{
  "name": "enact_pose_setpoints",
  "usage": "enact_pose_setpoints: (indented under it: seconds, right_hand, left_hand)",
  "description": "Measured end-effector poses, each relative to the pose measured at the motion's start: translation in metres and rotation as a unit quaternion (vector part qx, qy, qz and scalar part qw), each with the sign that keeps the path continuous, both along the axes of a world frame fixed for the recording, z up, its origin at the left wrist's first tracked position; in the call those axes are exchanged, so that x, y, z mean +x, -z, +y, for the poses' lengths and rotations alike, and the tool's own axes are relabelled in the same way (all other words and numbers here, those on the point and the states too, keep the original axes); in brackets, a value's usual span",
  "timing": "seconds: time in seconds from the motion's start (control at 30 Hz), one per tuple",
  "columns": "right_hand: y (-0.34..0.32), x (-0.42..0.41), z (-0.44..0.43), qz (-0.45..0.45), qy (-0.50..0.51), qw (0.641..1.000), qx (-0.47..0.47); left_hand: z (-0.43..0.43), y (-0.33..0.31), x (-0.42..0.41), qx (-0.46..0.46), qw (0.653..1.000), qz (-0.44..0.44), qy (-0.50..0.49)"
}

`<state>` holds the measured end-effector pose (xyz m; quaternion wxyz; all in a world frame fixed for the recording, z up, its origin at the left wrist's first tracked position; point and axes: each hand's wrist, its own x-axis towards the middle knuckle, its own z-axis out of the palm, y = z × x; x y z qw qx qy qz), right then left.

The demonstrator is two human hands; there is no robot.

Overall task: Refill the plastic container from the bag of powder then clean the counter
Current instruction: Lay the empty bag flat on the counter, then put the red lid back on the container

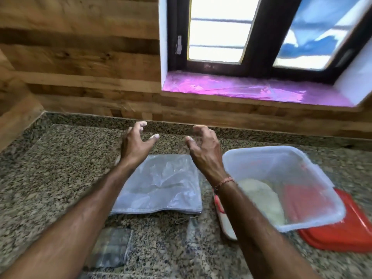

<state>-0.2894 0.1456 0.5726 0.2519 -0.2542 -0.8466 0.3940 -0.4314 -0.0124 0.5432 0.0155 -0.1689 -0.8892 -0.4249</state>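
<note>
Head view, both hands raised above the speckled granite table (60, 162), near its back edge.

Left hand (134, 146): grip spread wide, fingers curled like claws, holding nothing; fingertips (143, 124) dusted white.

Right hand (203, 146): grip likewise spread open, fingers bent, gripping nothing; thread band (224, 183) circling the wrist.

Hands hovering apart from each other, thumbs pointing inward.

Clear plastic bag (161, 186) lying flat on the table below and between the forearms, looking emptied.

Plastic container (281, 190) sitting to the right of the bag, lidless, tilting slightly, resting partly on a red lid (342, 234). Pale powder (261, 198) heaping in the container's near-left part.

Smaller clear packet (112, 248) lying nearer the viewer. White-and-red object (223, 218) lying just beside the container's left wall; identity unclear.

Pink-lined window sill (251, 87) running behind.
</note>
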Motion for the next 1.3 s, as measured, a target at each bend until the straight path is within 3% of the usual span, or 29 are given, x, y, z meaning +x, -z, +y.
enact_pose_setpoints:
  seconds: [0.2,0.37,0.63,0.73,0.93,1.07,1.3]
  right_hand:
    - [-0.043,0.090,0.111,0.048,0.030,0.997,0.055]
    - [-0.034,0.195,0.220,0.055,0.056,0.996,0.051]
    - [0.028,0.339,0.346,-0.113,0.132,0.985,0.016]
    - [0.062,0.367,0.364,-0.206,0.139,0.968,-0.013]
    - [0.127,0.403,0.392,-0.350,0.214,0.906,-0.102]
    - [0.173,0.409,0.408,-0.353,0.224,0.889,-0.184]
    - [0.174,0.403,0.404,-0.342,0.233,0.895,-0.166]
  left_hand:
    - [0.081,-0.045,0.096,0.000,0.996,0.080,0.032]
    - [0.172,-0.048,0.205,-0.025,0.994,0.092,0.058]
    - [0.314,-0.016,0.346,-0.105,0.986,-0.027,0.127]
    - [0.335,-0.004,0.372,-0.165,0.975,-0.045,0.141]
    - [0.345,0.005,0.389,-0.213,0.971,0.045,0.100]
    - [0.339,0.012,0.398,-0.190,0.972,0.072,0.116]
    - [0.333,0.015,0.403,-0.177,0.972,0.070,0.135]
